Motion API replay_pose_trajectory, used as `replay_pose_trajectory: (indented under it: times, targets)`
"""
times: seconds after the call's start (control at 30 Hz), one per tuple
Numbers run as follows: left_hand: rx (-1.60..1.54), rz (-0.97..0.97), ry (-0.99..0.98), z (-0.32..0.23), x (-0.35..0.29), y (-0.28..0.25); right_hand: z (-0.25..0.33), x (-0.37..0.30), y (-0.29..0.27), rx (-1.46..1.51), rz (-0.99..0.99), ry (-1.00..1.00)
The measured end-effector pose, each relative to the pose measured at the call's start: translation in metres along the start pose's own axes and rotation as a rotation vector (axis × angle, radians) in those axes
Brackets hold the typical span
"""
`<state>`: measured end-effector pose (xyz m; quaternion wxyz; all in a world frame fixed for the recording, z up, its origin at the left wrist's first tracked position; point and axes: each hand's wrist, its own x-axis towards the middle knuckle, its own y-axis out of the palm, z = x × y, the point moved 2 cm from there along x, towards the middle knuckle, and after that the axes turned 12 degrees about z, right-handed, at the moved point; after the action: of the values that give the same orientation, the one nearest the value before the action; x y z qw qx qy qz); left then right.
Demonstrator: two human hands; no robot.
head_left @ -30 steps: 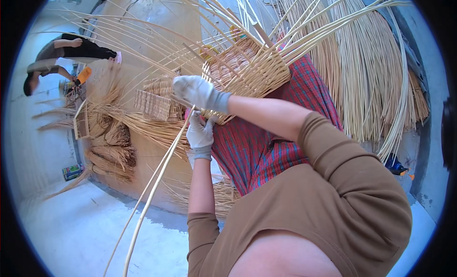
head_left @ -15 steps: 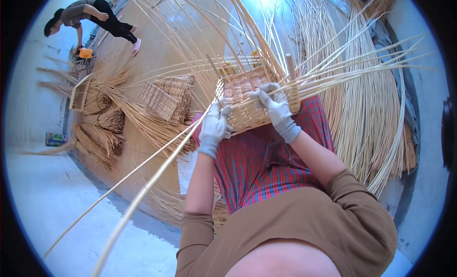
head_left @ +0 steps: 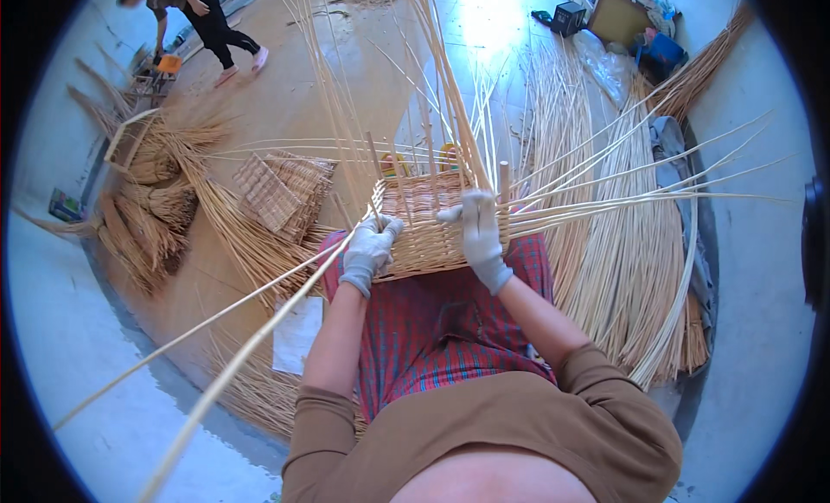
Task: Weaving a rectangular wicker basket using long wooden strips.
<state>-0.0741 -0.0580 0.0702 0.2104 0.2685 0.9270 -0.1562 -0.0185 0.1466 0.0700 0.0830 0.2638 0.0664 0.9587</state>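
A half-woven wicker basket point(head_left: 424, 251) rests on my lap, on red plaid cloth. Upright stakes and long pale strands stick out of its rim. My left hand point(head_left: 372, 251), in a whitish glove with a grey cuff, is closed round the basket's near left corner, where two long rods point(head_left: 233, 360) run out toward the lower left. Against the near wall, toward its right end, lies my gloved right hand point(head_left: 481, 235). Its fingers stretch upward past the rim and its thumb points left. What the fingertips touch is hard to make out.
Long pale wicker rods point(head_left: 622, 270) lie heaped on the right. To the left are woven panels point(head_left: 281, 192), bundled rods point(head_left: 160, 209) and a wooden frame point(head_left: 128, 144). Another person point(head_left: 207, 19) bends near the far left wall. A blue container point(head_left: 664, 54) stands far right.
My right hand has gone from bent fingers at the rim to stretched fingers. The view has shifted, putting basket and hands lower and further left in the picture. The other person has stepped.
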Motion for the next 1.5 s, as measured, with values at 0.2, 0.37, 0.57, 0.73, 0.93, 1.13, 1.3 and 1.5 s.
replay_pose_trajectory:
  times: [0.2,0.37,0.57,0.73,0.93,1.13,1.3,1.5]
  targets:
    - [-0.322,-0.123,0.1,-0.011,0.007,0.023,0.009,-0.029,0.021,0.279,-0.12,0.145]
    - [-0.299,-0.267,0.168,-0.021,-0.004,0.031,0.03,-0.009,-0.008,-0.118,0.001,0.374]
    - [0.175,0.047,0.308,-0.044,0.018,0.067,0.032,-0.019,-0.073,0.06,-0.336,0.388]
    - [0.323,-0.046,0.143,-0.032,0.043,0.086,0.05,0.106,-0.011,-0.942,0.195,-0.164]
    - [0.231,0.004,0.073,-0.036,0.048,0.082,0.046,0.032,-0.075,-0.552,-0.138,0.297]
    - [0.412,-0.449,0.569,-0.062,0.004,0.09,0.123,-0.039,-0.079,-0.795,0.45,0.643]
    - [1.109,-0.4,0.667,-0.061,0.009,0.134,0.124,0.064,-0.071,-1.716,0.211,-0.063]
    - [1.009,-0.282,0.674,-0.047,0.025,0.135,0.059,-0.004,-0.115,-1.618,0.164,0.325]
